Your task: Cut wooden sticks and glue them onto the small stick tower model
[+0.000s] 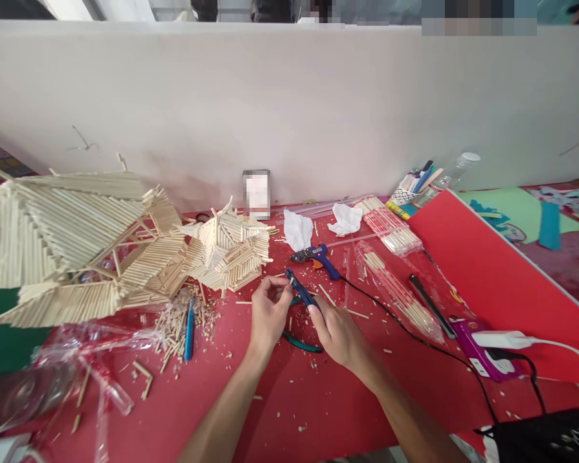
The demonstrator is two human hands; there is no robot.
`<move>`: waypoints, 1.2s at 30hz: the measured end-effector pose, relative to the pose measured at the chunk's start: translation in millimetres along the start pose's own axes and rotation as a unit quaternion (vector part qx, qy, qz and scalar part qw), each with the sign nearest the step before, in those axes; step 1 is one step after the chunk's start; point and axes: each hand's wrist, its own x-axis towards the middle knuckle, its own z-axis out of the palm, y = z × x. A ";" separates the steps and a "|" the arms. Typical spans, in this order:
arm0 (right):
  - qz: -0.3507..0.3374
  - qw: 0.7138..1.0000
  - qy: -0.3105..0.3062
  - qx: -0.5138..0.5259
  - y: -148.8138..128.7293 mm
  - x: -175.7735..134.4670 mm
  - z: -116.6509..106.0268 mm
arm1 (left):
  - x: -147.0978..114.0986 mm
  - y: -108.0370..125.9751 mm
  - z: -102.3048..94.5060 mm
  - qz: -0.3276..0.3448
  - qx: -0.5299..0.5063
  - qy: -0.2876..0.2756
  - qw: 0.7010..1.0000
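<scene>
My right hand is closed around a dark blue utility knife, whose front end points toward my left hand. The fingers of my left hand pinch together at that front end, on a short piece of wooden stick; most of it is hidden. Beneath my hands lies a tool with green curved handles, partly covered by them. Just beyond, a blue hot glue gun rests on its side. To the left stands a small stick-built roof model.
A larger roof model fills the left side. Stick offcuts and a light blue pen-like tool lie before it. Bagged sticks, a purple power strip and a leaning red board are at right. The glue gun cord crosses the table.
</scene>
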 end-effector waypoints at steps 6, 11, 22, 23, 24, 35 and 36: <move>-0.003 0.999 0.047 -0.004 4.9 4.5 8.9 | 0.3 -0.1 -2.3 0.000 -0.006 -0.023 1.000; 0.008 0.996 0.050 0.069 10.7 11.7 -2.8 | 0.2 4.3 -6.6 0.019 0.011 -0.036 0.999; 0.054 0.992 -0.107 -0.035 33.3 -5.6 -74.3 | 11.7 13.4 -28.8 0.039 0.086 -0.142 0.985; 0.046 0.989 -0.132 -0.056 34.6 -6.1 -80.2 | 12.8 15.2 -31.9 0.041 0.098 -0.162 0.981; 0.034 0.984 -0.157 -0.072 35.0 -5.7 -85.6 | 14.0 17.0 -35.0 0.043 0.107 -0.183 0.976; -0.039 0.941 -0.311 -0.129 3.4 52.5 -112.2 | 28.9 17.7 -64.1 -0.023 0.103 -0.258 0.960; -0.043 0.937 -0.321 -0.131 1.9 57.2 -111.8 | 29.9 17.3 -65.3 -0.023 0.104 -0.254 0.961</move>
